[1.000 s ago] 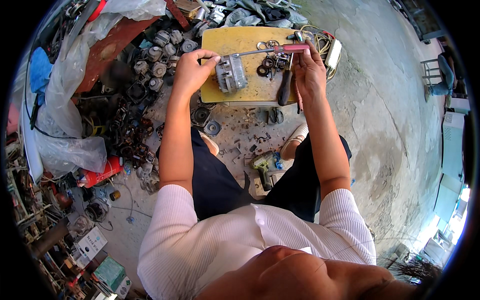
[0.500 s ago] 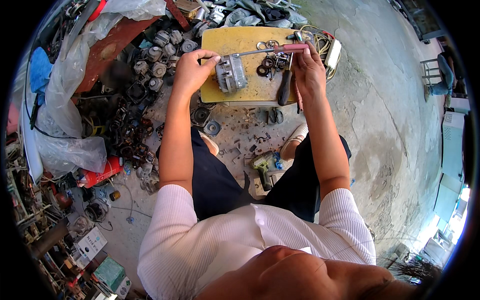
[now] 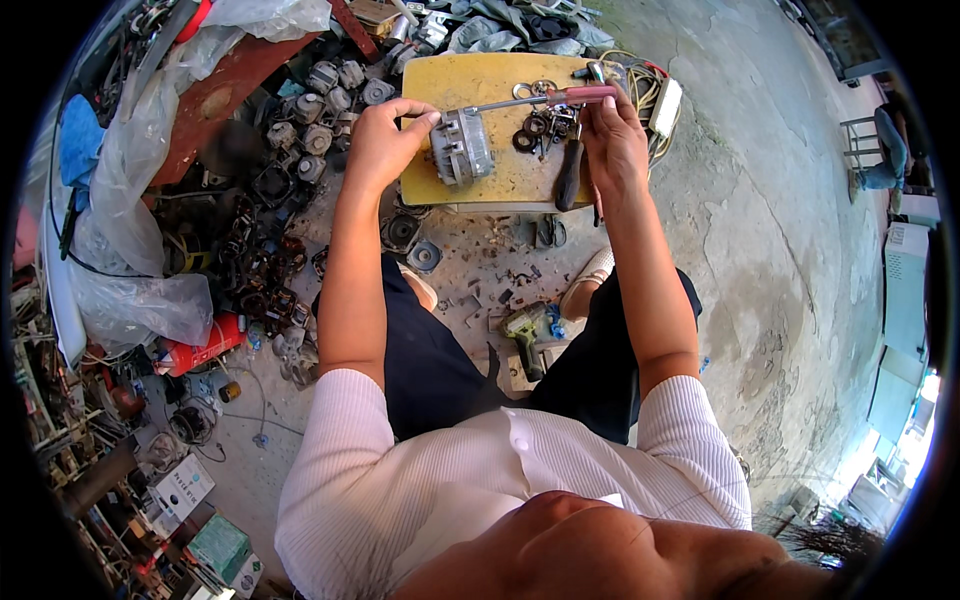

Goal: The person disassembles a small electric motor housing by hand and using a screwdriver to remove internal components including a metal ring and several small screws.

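Observation:
On a low table with a worn yellow top (image 3: 430, 80) stands a grey metal motor (image 3: 465, 152). My left hand (image 3: 383, 145) is at its left edge, with thumb and forefinger closed on the upper rim. A screwdriver with a pinkish-red handle (image 3: 580, 95) stretches sideways across the table. Its long shaft meets the top of the motor, but the exact contact of the tip is too small to tell. My right hand (image 3: 613, 145) grips the end of that handle. Just left of the right wrist lies a black-handled screwdriver (image 3: 569, 178).
Dark rings (image 3: 525, 140) and small metal parts lie mid-table. A white power strip (image 3: 667, 107) with cables is beside its right edge. Heaped motor parts (image 3: 315, 125) fill the floor at left. A green power drill (image 3: 524, 335) rests between my feet.
My right hand has shifted slightly left and the handle end has risen a little. My left hand and the motor stay in place.

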